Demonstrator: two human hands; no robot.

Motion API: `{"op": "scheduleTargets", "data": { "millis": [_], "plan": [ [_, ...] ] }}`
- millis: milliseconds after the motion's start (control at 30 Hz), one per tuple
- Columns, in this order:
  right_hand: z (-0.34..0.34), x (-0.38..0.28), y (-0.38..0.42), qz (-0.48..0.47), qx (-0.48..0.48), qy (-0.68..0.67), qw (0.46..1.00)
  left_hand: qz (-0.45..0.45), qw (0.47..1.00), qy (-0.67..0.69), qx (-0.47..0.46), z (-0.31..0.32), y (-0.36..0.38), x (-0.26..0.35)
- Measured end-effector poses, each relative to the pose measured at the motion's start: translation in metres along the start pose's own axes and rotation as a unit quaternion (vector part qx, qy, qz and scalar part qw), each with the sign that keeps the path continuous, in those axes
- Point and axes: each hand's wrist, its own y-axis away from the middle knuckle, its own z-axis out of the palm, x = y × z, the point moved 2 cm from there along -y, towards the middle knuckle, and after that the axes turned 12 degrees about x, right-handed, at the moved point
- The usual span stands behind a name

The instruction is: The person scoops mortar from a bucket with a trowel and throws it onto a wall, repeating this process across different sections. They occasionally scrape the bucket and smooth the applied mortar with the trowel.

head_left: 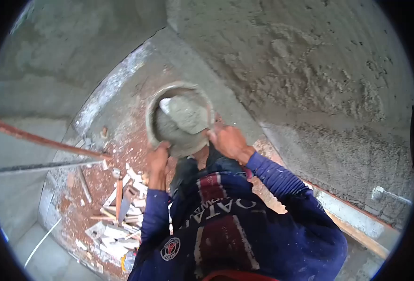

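Note:
A round basin (149,122) of wet grey mortar (167,129) is in front of my legs. My left hand (158,161) is closed on its near-left rim, with the thumb over the edge. At the near-right rim, my right hand (228,140) is closed around the handle end of a trowel, the handle itself mostly hidden by my fingers. The trowel's blade (164,106) reaches over the basin, its pale tip showing beyond a heap of mortar (187,114) lying on it.
Rough, freshly coated wall (310,70) rises on the right, and a smoother grey wall (75,56) on the left. A hammer (119,196), a handsaw (125,206) and broken white pieces (115,232) litter the floor at lower left. A reddish pole (43,139) and a grey bar (43,167) slant in from the left.

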Motion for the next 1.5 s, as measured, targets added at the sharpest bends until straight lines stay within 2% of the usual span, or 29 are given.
{"op": "scheduleTargets", "data": {
  "millis": [67, 100, 167, 200, 300, 367, 400, 433, 467, 533, 567, 600, 633, 667, 700, 767, 800, 867, 900, 933, 1000, 1100, 1133, 1167, 1233, 1300, 1367, 1433, 1500],
  "plan": [
    [0.008, -0.007, -0.008, -0.017, -0.047, 0.077, 0.996, -0.049, 0.947, 0.312, -0.057, -0.005, 0.006, 0.006],
    [0.000, -0.007, 0.004, -0.004, -0.088, 0.048, 0.995, -0.080, 0.957, 0.277, -0.037, -0.021, 0.035, 0.001],
    [-0.003, -0.011, -0.018, -0.276, -0.066, 0.023, 0.959, -0.056, 0.959, 0.276, 0.010, -0.013, 0.025, 0.001],
    [-0.005, -0.008, -0.033, -0.282, -0.064, 0.028, 0.957, -0.051, 0.950, 0.306, 0.027, -0.007, 0.021, -0.002],
    [-0.025, 0.002, -0.072, -0.216, -0.107, -0.164, 0.956, -0.079, 0.941, 0.319, 0.082, -0.003, 0.025, -0.024],
    [-0.058, 0.026, -0.121, -0.091, -0.326, -0.210, 0.917, -0.092, 0.942, 0.291, 0.140, -0.005, 0.042, -0.021],
    [-0.068, 0.060, -0.147, -0.048, -0.337, -0.253, 0.906, -0.096, 0.941, 0.292, 0.145, 0.000, 0.043, -0.017],
    [-0.110, 0.073, -0.164, 0.018, -0.289, -0.183, 0.939, -0.143, 0.932, 0.294, 0.159, 0.002, 0.047, -0.019],
    [-0.131, 0.131, -0.180, 0.043, -0.243, -0.289, 0.925, -0.190, 0.921, 0.293, 0.173, 0.001, 0.053, -0.025],
    [-0.219, 0.211, -0.154, 0.144, 0.001, -0.342, 0.929, -0.095, 0.924, 0.314, 0.197, 0.001, 0.057, -0.039],
    [-0.291, 0.165, -0.132, 0.209, 0.047, -0.359, 0.908, -0.097, 0.914, 0.329, 0.215, 0.006, 0.068, -0.021],
    [-0.343, 0.106, -0.105, 0.267, 0.139, -0.196, 0.933, -0.149, 0.934, 0.265, 0.186, 0.011, 0.057, -0.038],
    [-0.374, 0.094, -0.083, 0.213, 0.186, -0.144, 0.948, -0.198, 0.952, 0.182, 0.146, 0.006, 0.051, -0.061],
    [-0.380, 0.080, -0.064, 0.194, 0.184, -0.137, 0.954, -0.206, 0.938, 0.253, 0.118, 0.003, 0.061, -0.019],
    [-0.381, 0.073, -0.053, 0.167, 0.186, -0.131, 0.959, -0.121, 0.926, 0.322, 0.153, 0.023, 0.042, -0.045],
    [-0.352, 0.036, -0.058, 0.113, 0.066, 0.035, 0.991, -0.095, 0.947, 0.285, 0.114, 0.038, 0.027, -0.039],
    [-0.322, 0.027, -0.066, 0.008, 0.024, 0.093, 0.995, -0.051, 0.933, 0.342, 0.098, 0.040, 0.036, -0.009],
    [-0.229, 0.034, -0.073, -0.125, -0.021, 0.149, 0.981, 0.013, 0.969, 0.242, 0.051, 0.037, 0.037, 0.021],
    [-0.178, 0.038, -0.077, -0.134, -0.061, 0.271, 0.951, -0.049, 0.993, 0.107, 0.026, 0.019, 0.061, 0.071],
    [-0.131, 0.043, -0.079, -0.165, -0.040, 0.320, 0.932, 0.075, 0.994, 0.068, 0.048, 0.033, 0.044, 0.049],
    [-0.062, 0.037, -0.077, -0.216, -0.007, 0.453, 0.865, 0.188, 0.976, 0.100, 0.046, 0.054, 0.023, 0.037],
    [0.000, 0.023, -0.050, -0.196, -0.115, 0.372, 0.900, 0.371, 0.910, 0.165, 0.085, 0.054, 0.027, 0.063],
    [0.012, 0.021, -0.033, -0.118, -0.110, 0.229, 0.960, 0.447, 0.866, 0.193, 0.117, 0.045, 0.033, 0.070],
    [0.022, 0.021, -0.022, -0.037, -0.099, 0.078, 0.991, 0.446, 0.866, 0.193, 0.116, 0.036, 0.034, 0.072],
    [0.001, 0.012, -0.007, -0.016, -0.096, 0.013, 0.995, 0.343, 0.919, 0.192, -0.005, 0.022, 0.029, 0.064],
    [0.002, 0.017, 0.002, 0.002, -0.090, -0.059, 0.994, 0.285, 0.925, 0.249, -0.030, 0.009, 0.018, 0.058],
    [0.016, 0.038, 0.002, -0.023, -0.015, 0.012, 1.000, -0.002, 0.982, 0.166, -0.087, -0.014, 0.027, 0.072],
    [0.018, 0.024, -0.019, 0.003, -0.015, 0.044, 0.999, 0.075, 0.958, 0.270, -0.056, 0.002, 0.009, 0.054],
    [0.024, 0.013, -0.034, 0.004, 0.004, 0.007, 1.000, -0.003, 0.977, 0.213, -0.017, 0.002, -0.002, 0.039]
  ]
}}
